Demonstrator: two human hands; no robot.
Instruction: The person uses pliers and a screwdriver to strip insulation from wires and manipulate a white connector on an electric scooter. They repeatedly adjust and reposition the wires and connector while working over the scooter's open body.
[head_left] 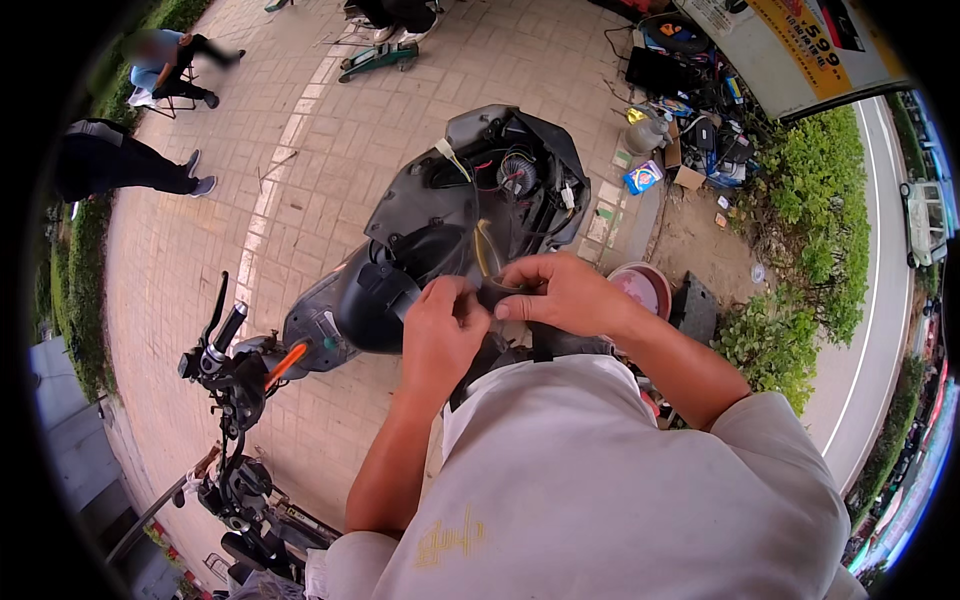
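Close in front of my body, my left hand (447, 315) is closed in a pinch, and what lies between its fingertips is too small to make out. My right hand (563, 290) meets it, thumb and fingers closed on a small dark roll (493, 293) that looks like tape. Just beyond the fingers, yellow wires (484, 248) rise from the opened electric scooter (420, 215). Its bare rear body shows a ribbed round metal part (517, 175), loose cables and a pale connector (445, 148). The black seat (375, 310) lies left of my hands.
Handlebars (225, 340) stand at the left, with another scooter (250, 500) below. A pinkish basin (642, 285) sits right of the scooter. Tools and boxes (700, 130) crowd the far right by bushes (815, 220). A green jack (377, 62) and two people (165, 65) are farther off.
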